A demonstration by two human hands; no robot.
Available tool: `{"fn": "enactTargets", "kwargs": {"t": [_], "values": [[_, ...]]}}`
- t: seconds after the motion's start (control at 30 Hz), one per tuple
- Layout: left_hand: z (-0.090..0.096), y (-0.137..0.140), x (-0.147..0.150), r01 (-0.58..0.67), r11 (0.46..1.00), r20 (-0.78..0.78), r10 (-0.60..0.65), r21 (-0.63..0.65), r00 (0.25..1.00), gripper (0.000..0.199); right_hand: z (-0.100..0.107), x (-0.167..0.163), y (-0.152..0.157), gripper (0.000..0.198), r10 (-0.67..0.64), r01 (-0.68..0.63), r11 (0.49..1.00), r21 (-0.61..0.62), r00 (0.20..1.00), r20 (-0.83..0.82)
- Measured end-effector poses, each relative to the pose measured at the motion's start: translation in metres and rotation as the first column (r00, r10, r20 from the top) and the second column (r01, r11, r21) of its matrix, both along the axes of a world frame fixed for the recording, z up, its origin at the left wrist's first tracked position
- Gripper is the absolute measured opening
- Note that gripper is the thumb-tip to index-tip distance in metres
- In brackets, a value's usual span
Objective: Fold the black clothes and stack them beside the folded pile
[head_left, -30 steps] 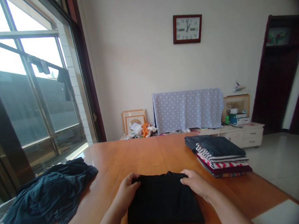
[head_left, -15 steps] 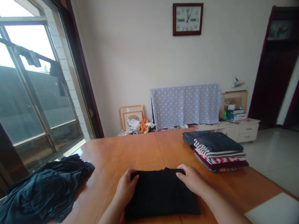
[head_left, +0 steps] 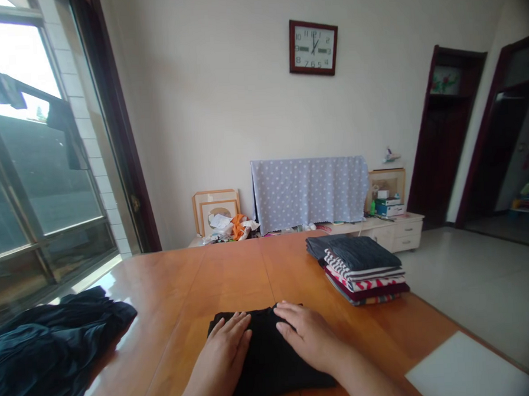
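A folded black garment lies flat on the wooden table, close in front of me; its exact kind does not show. My left hand rests palm down on its left side, fingers stretched out toward the far edge. On the upper right part lies my right hand, also palm down with the fingers extended. Neither hand grips the cloth. Both cover parts of its far corners.
To the right stands a stack of folded clothes. A crumpled dark garment spreads over the table's left side. At the near right lies a white sheet-like panel. Beyond the wooden table is a low white cabinet.
Both hands have let go of the garment's far corners and moved inward, now flat on top of it. The camera view has turned slightly right.
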State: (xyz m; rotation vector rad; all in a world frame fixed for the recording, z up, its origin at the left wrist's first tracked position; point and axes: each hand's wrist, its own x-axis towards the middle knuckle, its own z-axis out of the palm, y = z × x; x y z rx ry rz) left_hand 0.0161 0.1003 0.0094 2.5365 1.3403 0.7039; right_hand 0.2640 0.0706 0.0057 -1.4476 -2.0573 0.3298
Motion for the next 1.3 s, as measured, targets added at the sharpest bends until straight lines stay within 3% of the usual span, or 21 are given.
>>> {"fn": "enactTargets", "kwargs": {"t": [0.13, 0.23, 0.53, 0.67, 0.73, 0.8, 0.9, 1.03, 1.3], "values": [[-0.011, 0.001, 0.0, 0.015, 0.997, -0.208, -0.03, -0.07, 0.978, 0.06, -0.009, 0.002, 0.002, 0.062, 0.088, -0.058, 0.978, -0.202, 0.986, 0.144], [-0.016, 0.001, -0.002, -0.029, 0.996, -0.293, 0.003, -0.082, 0.956, 0.069, -0.016, 0.004, 0.005, 0.069, 0.108, -0.057, 0.962, -0.265, 0.978, 0.18], [-0.022, 0.003, -0.004, -0.09, 0.99, -0.325, 0.05, -0.11, 0.944, 0.08, -0.025, 0.003, 0.007, 0.073, 0.11, -0.059, 0.96, -0.272, 0.978, 0.177], [-0.017, -0.002, -0.003, -0.086, 0.989, -0.314, 0.043, -0.124, 0.949, 0.084, -0.033, 0.007, 0.012, 0.07, 0.091, -0.073, 0.976, -0.205, 0.993, 0.076], [-0.015, -0.004, -0.002, -0.083, 0.988, -0.307, 0.04, -0.128, 0.951, 0.088, -0.037, 0.013, 0.017, 0.063, 0.007, -0.013, 0.993, -0.119, 0.999, -0.047], [-0.014, -0.006, -0.002, -0.082, 0.988, -0.301, 0.04, -0.131, 0.953, 0.093, -0.04, 0.021, 0.023, 0.056, -0.15, 0.146, 0.989, -0.033, 0.97, -0.19], [-0.013, -0.007, -0.002, -0.079, 0.988, -0.298, 0.035, -0.136, 0.954, 0.099, -0.045, 0.038, 0.03, 0.046, -0.393, 0.4, 0.916, -0.034, 0.877, -0.277], [-0.013, -0.008, -0.002, -0.081, 0.988, -0.291, 0.039, -0.133, 0.956, 0.102, -0.048, 0.051, 0.032, 0.037, -0.546, 0.526, 0.834, -0.165, 0.83, -0.113], [-0.013, -0.01, -0.003, -0.086, 0.989, -0.261, 0.051, -0.124, 0.964, 0.105, -0.025, 0.037, 0.022, 0.046, -0.538, 0.586, 0.755, -0.294, 0.81, 0.234]]}}
